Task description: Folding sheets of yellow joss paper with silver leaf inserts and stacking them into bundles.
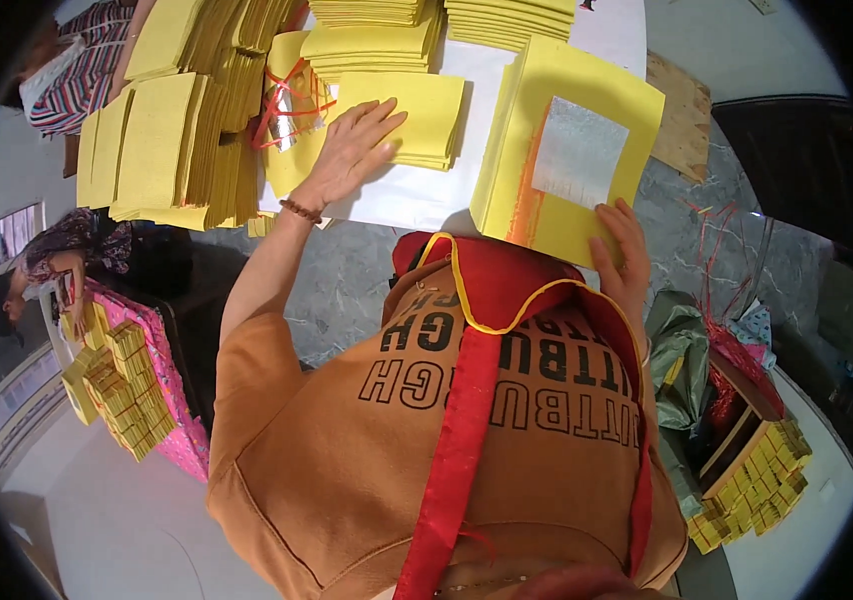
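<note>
Grey marbled floor (687, 238); on it, a white-covered table (417, 200) across the upper part of the view, loaded with yellow paper. Largest mass: folded yellow stacks (162, 130) at the left, more along the far side; judged done as far as folding goes. At the right, a thick stack of broad yellow sheets (507, 150), lying flat; judged to be what is left, count not possible. Between these, a smaller folded bundle (432, 110) on the table under the left hand (352, 150); judged part-way through. Left fingers extended, slightly spread, resting on the bundle, gripping nothing. Right hand (619, 250) at the near right corner of the flat stack, fingers partly bent; whether they pinch any sheets, cannot tell. Red strips (270, 108) just left of the bundle.

Writing: rows of block capitals, upside down, on the orange-brown sweatshirt (467, 430); a cut-off dark mark (588, 4) at the table's far edge; faint marks low on the silver square (579, 152), too small to read
</note>
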{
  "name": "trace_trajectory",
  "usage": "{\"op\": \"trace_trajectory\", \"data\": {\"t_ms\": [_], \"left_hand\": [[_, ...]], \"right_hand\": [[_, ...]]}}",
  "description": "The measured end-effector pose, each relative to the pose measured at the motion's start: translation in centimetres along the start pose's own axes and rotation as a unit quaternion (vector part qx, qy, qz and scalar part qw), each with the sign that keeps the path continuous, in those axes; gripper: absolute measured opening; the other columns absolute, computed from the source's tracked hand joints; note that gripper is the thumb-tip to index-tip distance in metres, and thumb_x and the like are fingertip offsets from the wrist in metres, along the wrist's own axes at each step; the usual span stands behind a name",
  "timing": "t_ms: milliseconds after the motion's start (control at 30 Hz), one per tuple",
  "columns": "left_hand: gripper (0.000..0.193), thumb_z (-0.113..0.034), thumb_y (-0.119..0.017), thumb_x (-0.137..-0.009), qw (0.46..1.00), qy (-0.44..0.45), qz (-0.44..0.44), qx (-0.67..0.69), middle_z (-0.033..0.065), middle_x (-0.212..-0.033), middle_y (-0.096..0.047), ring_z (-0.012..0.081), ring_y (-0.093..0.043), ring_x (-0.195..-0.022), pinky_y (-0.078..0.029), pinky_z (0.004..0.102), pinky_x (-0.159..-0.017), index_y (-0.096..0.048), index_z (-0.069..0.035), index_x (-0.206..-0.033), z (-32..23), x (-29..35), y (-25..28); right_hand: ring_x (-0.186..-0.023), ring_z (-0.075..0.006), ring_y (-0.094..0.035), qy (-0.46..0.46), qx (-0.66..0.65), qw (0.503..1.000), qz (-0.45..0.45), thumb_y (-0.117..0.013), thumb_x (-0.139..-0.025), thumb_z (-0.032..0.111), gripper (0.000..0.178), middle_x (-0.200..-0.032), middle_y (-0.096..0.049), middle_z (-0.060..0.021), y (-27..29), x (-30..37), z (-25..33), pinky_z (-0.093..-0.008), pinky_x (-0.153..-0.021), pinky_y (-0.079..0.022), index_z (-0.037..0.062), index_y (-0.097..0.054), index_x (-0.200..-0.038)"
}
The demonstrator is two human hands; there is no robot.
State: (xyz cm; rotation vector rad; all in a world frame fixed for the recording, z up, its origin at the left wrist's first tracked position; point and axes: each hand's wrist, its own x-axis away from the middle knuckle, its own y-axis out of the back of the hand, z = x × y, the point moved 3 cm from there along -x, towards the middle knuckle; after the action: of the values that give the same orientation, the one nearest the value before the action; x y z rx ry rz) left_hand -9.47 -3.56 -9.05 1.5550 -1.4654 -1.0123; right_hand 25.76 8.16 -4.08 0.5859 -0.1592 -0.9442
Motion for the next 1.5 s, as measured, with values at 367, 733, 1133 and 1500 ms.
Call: {"op": "trace_trajectory", "data": {"t_ms": [367, 733, 1133, 1500], "left_hand": [[0.040, -0.037, -0.049, -0.090, 0.997, -0.016, -0.042, -0.062, 0.0051, -0.131, -0.049, 0.0261, -0.042, -0.119, -0.032, 0.0403, -0.099, -0.055, -0.015, -0.123, 0.2, -1.2, 0.8], [0.026, -0.023, -0.058, -0.086, 0.995, -0.029, -0.095, -0.011, 0.0129, -0.108, -0.062, 0.0291, -0.056, -0.100, -0.043, 0.0383, -0.085, -0.063, -0.006, -0.104, -4.8, -3.2, 4.6], [0.034, -0.023, -0.069, -0.074, 0.965, -0.258, -0.010, 0.049, 0.0066, -0.092, -0.060, 0.0228, -0.054, -0.086, -0.045, 0.0328, -0.074, -0.062, -0.005, -0.102, -15.4, -3.3, 2.8], [0.016, -0.017, -0.061, -0.086, 0.929, -0.160, 0.172, 0.287, 0.0107, -0.080, -0.065, 0.0227, -0.062, -0.073, -0.048, 0.0311, -0.065, -0.066, -0.003, -0.092, -13.6, -6.9, 2.9]], "right_hand": [[-0.125, -0.0302, -0.042, 0.039, 0.034, 0.997, 0.059, -0.063, -0.081, 0.009, 0.031, -0.122, -0.056, -0.0086, 0.4, -0.3, 0.5, -0.0398, -0.104, -0.032, 0.0056, -0.061, -0.112], [-0.124, -0.0305, -0.041, 0.064, 0.061, 0.995, 0.048, -0.063, -0.081, 0.012, 0.030, -0.121, -0.055, -0.0085, 0.3, -0.2, 0.1, -0.0400, -0.102, -0.034, 0.0061, -0.062, -0.110], [-0.127, -0.0293, -0.039, 0.045, -0.036, 0.995, 0.079, -0.061, -0.082, 0.016, 0.032, -0.124, -0.054, -0.0070, 1.0, -0.6, 0.0, -0.0393, -0.103, -0.031, 0.0072, -0.061, -0.113], [-0.130, -0.0228, -0.035, -0.031, -0.251, 0.965, 0.068, -0.050, -0.088, 0.030, 0.040, -0.126, -0.054, -0.0102, 1.1, -0.4, -2.1, -0.0355, -0.105, -0.026, 0.0034, -0.058, -0.118]]}}
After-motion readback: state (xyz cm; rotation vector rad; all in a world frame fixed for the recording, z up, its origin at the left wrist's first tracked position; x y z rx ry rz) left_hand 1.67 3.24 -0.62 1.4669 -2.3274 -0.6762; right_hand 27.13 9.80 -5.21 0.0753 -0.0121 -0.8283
